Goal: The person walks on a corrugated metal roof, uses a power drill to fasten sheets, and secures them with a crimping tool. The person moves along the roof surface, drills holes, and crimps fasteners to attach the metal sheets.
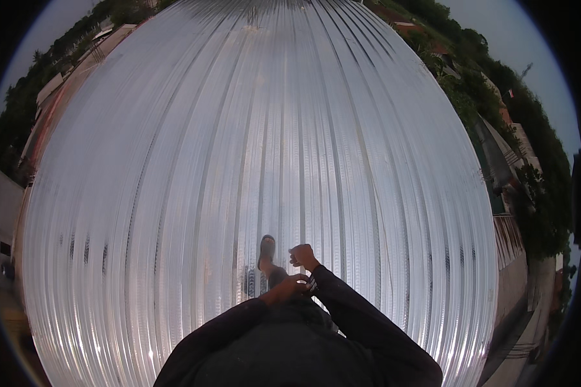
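Observation:
My left hand (289, 287) reaches across my body and grips the cuff (312, 282) of my dark right sleeve near the wrist. Light stripes show on that cuff. My right hand (303, 257) is held just ahead of it, fingers curled into a fist; whether anything small is inside cannot be made out. Both forearms are in dark sleeves. Beneath the hands lies a shiny ribbed metal roof (290, 148), and a foot in a dark sandal (266, 251) stands on it just left of my right hand.
The roof's ribs run away from me toward the far edge. Beyond its right side are trees (471, 97) and lower rusty roofing (509, 242). A grey wall (0, 206) stands past the left edge, with more trees behind.

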`<state>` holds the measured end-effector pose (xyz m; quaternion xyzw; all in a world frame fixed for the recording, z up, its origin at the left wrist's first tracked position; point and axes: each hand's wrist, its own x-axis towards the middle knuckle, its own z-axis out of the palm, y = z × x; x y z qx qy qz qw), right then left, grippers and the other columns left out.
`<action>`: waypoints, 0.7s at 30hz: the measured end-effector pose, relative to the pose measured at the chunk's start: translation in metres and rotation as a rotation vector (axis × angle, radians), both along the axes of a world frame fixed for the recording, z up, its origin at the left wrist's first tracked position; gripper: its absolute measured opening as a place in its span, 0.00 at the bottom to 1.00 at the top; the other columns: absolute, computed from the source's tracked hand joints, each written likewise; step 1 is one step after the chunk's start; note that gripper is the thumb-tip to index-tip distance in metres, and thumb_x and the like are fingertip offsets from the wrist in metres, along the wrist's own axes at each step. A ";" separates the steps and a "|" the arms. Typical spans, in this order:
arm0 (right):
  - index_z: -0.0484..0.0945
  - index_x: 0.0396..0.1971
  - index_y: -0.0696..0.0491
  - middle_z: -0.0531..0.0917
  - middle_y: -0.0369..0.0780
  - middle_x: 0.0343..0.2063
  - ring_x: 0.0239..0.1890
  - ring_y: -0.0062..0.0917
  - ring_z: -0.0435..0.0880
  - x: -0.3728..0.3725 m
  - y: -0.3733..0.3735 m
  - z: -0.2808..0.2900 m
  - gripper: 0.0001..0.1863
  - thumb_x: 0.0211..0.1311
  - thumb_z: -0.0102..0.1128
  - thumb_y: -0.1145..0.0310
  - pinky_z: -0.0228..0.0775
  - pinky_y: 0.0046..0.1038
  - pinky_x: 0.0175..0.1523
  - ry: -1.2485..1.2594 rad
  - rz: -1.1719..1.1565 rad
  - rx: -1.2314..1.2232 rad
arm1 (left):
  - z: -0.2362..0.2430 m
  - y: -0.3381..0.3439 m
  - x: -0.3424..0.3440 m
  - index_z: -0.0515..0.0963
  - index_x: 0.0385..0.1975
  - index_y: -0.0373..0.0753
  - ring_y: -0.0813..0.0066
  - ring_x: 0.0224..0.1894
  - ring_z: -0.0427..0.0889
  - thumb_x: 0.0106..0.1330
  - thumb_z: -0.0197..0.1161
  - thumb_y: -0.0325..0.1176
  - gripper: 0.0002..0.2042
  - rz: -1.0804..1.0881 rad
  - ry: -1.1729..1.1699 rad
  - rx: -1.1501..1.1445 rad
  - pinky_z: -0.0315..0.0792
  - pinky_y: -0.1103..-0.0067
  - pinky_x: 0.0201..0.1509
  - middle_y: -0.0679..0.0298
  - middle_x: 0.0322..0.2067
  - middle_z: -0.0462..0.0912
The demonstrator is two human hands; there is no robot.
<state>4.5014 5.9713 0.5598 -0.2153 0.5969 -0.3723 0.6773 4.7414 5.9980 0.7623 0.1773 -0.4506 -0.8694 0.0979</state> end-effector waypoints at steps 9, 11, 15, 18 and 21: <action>0.80 0.40 0.58 0.83 0.43 0.31 0.31 0.35 0.87 0.079 -0.451 0.103 0.15 0.61 0.67 0.63 0.84 0.39 0.35 -0.051 -0.129 0.034 | -0.008 -0.392 -0.005 0.76 0.52 0.35 0.62 0.62 0.73 0.76 0.54 0.40 0.16 0.247 -0.009 0.345 0.64 0.63 0.68 0.60 0.57 0.77; 0.80 0.40 0.59 0.83 0.44 0.33 0.32 0.36 0.87 0.041 -0.524 0.104 0.15 0.61 0.67 0.64 0.84 0.40 0.36 -0.066 -0.170 0.056 | -0.005 -0.464 -0.043 0.75 0.52 0.36 0.62 0.62 0.73 0.76 0.52 0.40 0.15 0.284 0.084 0.419 0.65 0.61 0.67 0.61 0.57 0.76; 0.79 0.41 0.59 0.84 0.45 0.33 0.33 0.38 0.87 -0.058 -0.669 0.077 0.14 0.62 0.66 0.65 0.84 0.41 0.37 -0.129 -0.410 0.064 | -0.014 -0.623 -0.128 0.73 0.55 0.36 0.61 0.64 0.69 0.74 0.54 0.35 0.15 -0.133 0.175 -0.637 0.65 0.61 0.67 0.60 0.58 0.74; 0.78 0.42 0.60 0.84 0.45 0.34 0.34 0.39 0.87 -0.137 -0.756 0.061 0.14 0.63 0.65 0.65 0.84 0.42 0.40 -0.082 -0.626 0.156 | -0.011 -0.748 -0.192 0.76 0.53 0.33 0.61 0.60 0.73 0.67 0.59 0.32 0.17 -0.380 0.355 -1.030 0.68 0.67 0.63 0.56 0.54 0.77; 0.78 0.42 0.61 0.83 0.45 0.35 0.35 0.39 0.87 -0.192 -0.847 0.073 0.14 0.64 0.64 0.66 0.83 0.42 0.41 -0.194 -0.808 0.186 | -0.007 -0.848 -0.252 0.80 0.45 0.31 0.65 0.49 0.81 0.62 0.63 0.31 0.14 -0.406 0.103 -0.135 0.73 0.71 0.56 0.56 0.45 0.83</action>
